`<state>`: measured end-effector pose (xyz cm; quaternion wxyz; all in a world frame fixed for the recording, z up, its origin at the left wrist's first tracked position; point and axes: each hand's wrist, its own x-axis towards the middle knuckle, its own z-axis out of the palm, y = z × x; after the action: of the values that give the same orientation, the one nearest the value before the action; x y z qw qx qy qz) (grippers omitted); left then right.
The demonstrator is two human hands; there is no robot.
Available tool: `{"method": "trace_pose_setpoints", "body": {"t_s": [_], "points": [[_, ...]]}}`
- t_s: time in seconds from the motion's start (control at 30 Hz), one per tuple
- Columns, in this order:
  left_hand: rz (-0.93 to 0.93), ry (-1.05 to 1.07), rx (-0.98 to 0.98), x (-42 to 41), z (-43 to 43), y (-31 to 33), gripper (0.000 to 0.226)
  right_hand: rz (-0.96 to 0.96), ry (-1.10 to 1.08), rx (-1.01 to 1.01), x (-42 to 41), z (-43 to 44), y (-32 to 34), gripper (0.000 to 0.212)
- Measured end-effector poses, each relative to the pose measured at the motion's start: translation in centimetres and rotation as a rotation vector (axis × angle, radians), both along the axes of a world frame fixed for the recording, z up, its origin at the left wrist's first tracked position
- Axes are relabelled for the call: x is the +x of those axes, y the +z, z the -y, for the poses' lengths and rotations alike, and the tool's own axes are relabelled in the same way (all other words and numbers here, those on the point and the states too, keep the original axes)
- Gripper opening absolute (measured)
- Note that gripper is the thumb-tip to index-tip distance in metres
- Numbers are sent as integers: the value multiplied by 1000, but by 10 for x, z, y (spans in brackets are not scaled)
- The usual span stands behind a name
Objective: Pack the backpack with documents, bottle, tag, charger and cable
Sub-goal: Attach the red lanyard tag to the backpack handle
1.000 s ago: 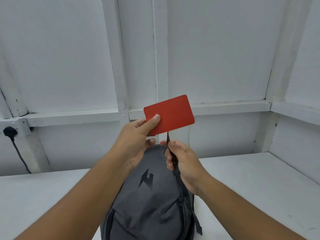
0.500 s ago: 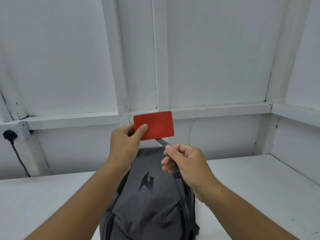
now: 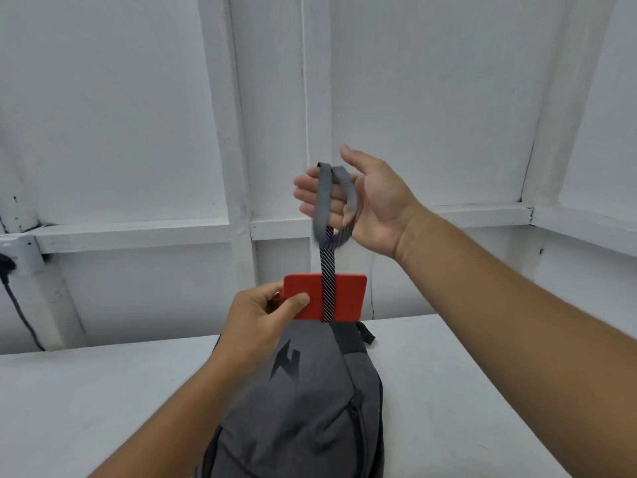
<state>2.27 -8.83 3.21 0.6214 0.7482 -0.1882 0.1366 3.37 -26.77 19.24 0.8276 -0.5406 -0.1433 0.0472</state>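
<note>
A grey backpack (image 3: 303, 405) with a dark logo lies on the white table, its top pointing away from me. My left hand (image 3: 258, 322) pinches the left edge of a red tag (image 3: 348, 296) just above the backpack's top. A grey, striped strap (image 3: 327, 270) runs up across the front of the tag. My right hand (image 3: 358, 201) is raised above it, fingers spread, with the strap's loop hooked over them. The documents, bottle, charger and cable are not in view.
The white table (image 3: 448, 374) meets a white panelled wall with a ledge (image 3: 138, 232) behind it. A black plug and cord (image 3: 10, 281) hang from a socket at the far left. A black backpack strap end (image 3: 367, 334) lies beside the bag's top.
My right hand has risen and opened out, lifting the strap loop over its fingers. The red tag has dropped lower, close to the backpack's top, with the strap now crossing its face.
</note>
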Motion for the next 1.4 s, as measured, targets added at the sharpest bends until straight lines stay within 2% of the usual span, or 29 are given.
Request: {"method": "trace_pose_setpoints", "body": {"t_s": [0.13,0.23,0.33,0.47,0.53,0.6,0.67,0.7,0.77,0.87,0.93,1.0,1.07,1.17,1.23,1.33,1.4], "points": [[-76,-121,-114,-16,-2,2,35,-130,-25,-73,22,-2,-19,72],[-107,-131,-261,-19,-2,10,47,-228,147,-116,28,-2,-59,96],[-136,-113,-376,-16,-5,18,43,-226,327,-90,19,-5,-103,100],[-74,10,-373,-9,-14,28,31,-184,465,-119,-3,-7,-141,112],[-72,71,-349,-4,-20,29,28,-216,502,-57,-15,-8,-149,99],[-73,114,-336,2,-25,30,32,-248,474,11,-28,-12,-148,66],[-62,171,-300,6,-28,31,41,-225,360,-58,-41,-18,-145,34],[-52,195,-271,8,-30,31,44,-201,311,-138,-47,-20,-144,28],[2,254,-170,10,-32,29,40,-158,275,-281,-60,-26,-141,26],[124,302,-31,10,-38,22,25,-141,321,-345,-75,-28,-123,37],[209,279,46,10,-43,16,9,-107,282,-378,-73,-24,-102,45],[237,193,79,5,-43,10,14,-59,194,-413,-61,-21,-75,47],[198,49,80,-2,-40,7,9,-102,118,-360,-44,-20,-52,42],[121,-72,86,-12,-34,5,18,-217,100,-221,-19,-23,-31,35],[82,-103,32,-15,-34,4,21,-260,155,-159,-9,-24,-31,52],[12,-106,-66,-19,-39,1,33,-274,330,-93,2,-20,-44,94],[-49,-104,-106,-20,-42,-4,37,-254,467,-207,9,-14,-51,109]]}}
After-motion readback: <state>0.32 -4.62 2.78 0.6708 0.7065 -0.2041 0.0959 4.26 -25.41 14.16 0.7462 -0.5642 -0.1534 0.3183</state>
